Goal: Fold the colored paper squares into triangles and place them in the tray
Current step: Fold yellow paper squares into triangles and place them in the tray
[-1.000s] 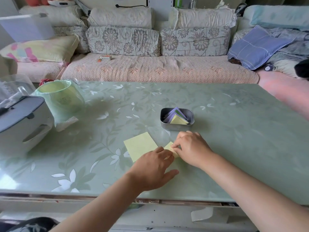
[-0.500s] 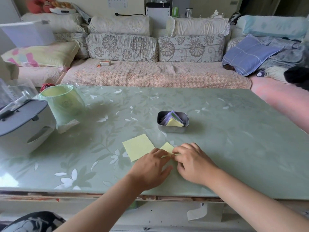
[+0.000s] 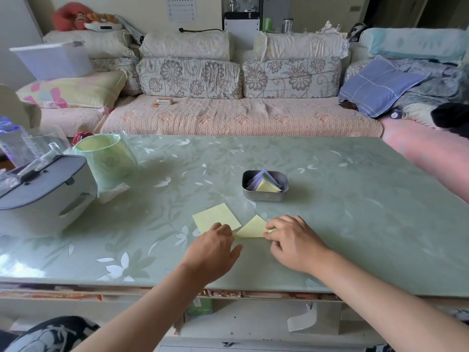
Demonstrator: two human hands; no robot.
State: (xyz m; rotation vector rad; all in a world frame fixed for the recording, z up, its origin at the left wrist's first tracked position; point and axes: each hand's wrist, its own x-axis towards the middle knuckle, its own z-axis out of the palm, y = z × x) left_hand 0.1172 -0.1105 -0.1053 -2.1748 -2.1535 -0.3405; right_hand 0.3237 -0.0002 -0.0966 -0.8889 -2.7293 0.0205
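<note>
A yellow paper folded into a triangle point(image 3: 252, 227) lies flat on the green table between my hands. My left hand point(image 3: 215, 247) touches its left corner with the fingertips. My right hand point(image 3: 293, 240) pinches its right corner. A flat yellow paper square point(image 3: 215, 216) lies just left of the triangle, partly under my left fingers. Behind them stands a small metal tray point(image 3: 284, 193) holding several folded purple, green and yellow triangles.
A white and grey appliance point(image 3: 43, 194) and a green cup point(image 3: 106, 158) stand at the table's left. A sofa with cushions runs along the far side. The table's front edge point(image 3: 152, 288) is close under my wrists.
My hands have drawn apart to the two ends of the fold, so the yellow triangle now shows between them. The camera view has tilted up a little.
</note>
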